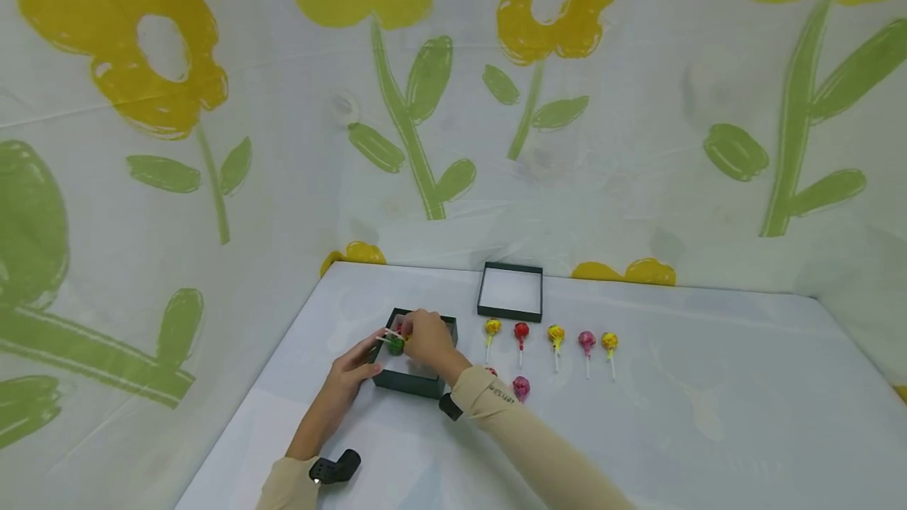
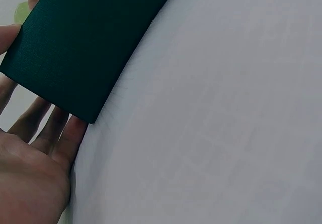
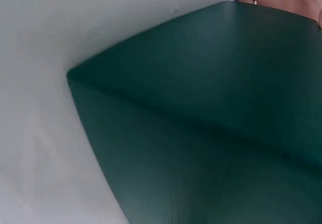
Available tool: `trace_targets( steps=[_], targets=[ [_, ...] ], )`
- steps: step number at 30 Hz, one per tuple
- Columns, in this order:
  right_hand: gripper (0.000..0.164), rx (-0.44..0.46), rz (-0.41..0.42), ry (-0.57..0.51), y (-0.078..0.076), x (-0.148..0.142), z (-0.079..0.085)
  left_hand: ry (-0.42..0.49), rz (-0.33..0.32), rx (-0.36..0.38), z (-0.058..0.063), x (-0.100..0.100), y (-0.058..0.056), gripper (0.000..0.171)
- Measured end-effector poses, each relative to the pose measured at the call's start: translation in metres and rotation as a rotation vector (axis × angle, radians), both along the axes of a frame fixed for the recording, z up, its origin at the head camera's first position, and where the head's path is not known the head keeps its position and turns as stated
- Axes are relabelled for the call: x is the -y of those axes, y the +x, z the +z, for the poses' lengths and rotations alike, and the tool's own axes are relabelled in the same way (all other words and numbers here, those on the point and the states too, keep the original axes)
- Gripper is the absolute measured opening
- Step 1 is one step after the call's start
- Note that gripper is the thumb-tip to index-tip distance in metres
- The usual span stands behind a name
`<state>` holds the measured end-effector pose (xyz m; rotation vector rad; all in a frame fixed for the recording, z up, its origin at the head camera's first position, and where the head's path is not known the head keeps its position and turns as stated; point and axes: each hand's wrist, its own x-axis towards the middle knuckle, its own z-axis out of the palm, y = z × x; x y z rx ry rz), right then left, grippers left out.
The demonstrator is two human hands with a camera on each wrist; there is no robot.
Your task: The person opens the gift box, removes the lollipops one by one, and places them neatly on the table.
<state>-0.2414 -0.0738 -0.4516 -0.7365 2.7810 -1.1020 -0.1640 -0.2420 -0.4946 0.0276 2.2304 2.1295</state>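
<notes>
An open dark green box [image 1: 409,384] with a pale inside stands on the table. My left hand [image 1: 349,368] grips its left side, thumb at the near left corner; in the left wrist view the fingers [image 2: 53,126] lie along that wall. Over the box, my right hand [image 1: 427,337] reaches in with curled fingers, pinching a lollipop that its fingers mostly hide. A green lollipop [image 1: 395,346] lies inside by the left wall, with white sticks and bits of red and yellow close to the fingertips. In the right wrist view the box's outer wall [image 3: 201,73] fills most of the picture.
Behind the box lies a square lid [image 1: 511,314], its pale inside up. To the right is a row of lollipops: yellow [image 1: 492,327], red [image 1: 521,330] and pink [image 1: 586,340] among them. A pink lollipop [image 1: 521,388] lies nearer, beside the right sleeve. A flower-patterned curtain [image 1: 623,179] backs the table.
</notes>
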Motion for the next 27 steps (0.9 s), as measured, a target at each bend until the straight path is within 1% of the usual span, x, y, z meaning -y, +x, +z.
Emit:
trace_targets(
  steps=[3, 5, 7, 10, 14, 18, 21, 23, 27],
  targets=[
    [0.015, -0.031, -0.016, 0.059, 0.003, 0.0, -0.001, 0.002, -0.012, -0.001, 0.0, -0.002, -0.002, 0.055],
    [0.015, -0.037, -0.017, 0.086, 0.003, 0.0, -0.002, 0.001, -0.004, 0.0, 0.0, -0.003, -0.002, 0.056],
    [0.015, -0.029, -0.01, 0.097, 0.002, 0.0, -0.002, -0.003, 0.005, -0.003, 0.001, -0.003, -0.003, 0.056],
    [0.016, -0.007, 0.006, 0.081, 0.0, -0.001, -0.002, -0.007, 0.006, -0.005, 0.001, -0.002, -0.003, 0.056],
    [0.02, 0.006, 0.044, -0.003, -0.003, -0.005, -0.002, -0.01, -0.009, -0.004, 0.002, -0.002, -0.002, 0.055],
    [0.021, 0.014, 0.096, -0.158, -0.005, -0.01, -0.003, 0.0, -0.006, 0.001, 0.001, -0.001, -0.001, 0.055],
    [0.02, 0.034, 0.111, -0.247, -0.004, -0.013, -0.002, 0.007, 0.004, 0.009, 0.001, -0.001, -0.001, 0.054],
    [0.02, 0.055, 0.11, -0.285, -0.003, -0.016, 0.0, 0.005, 0.007, 0.016, 0.001, -0.001, -0.001, 0.054],
    [0.019, 0.089, 0.116, -0.327, 0.0, -0.022, 0.007, -0.005, 0.004, 0.026, 0.001, 0.0, 0.0, 0.054]
  ],
)
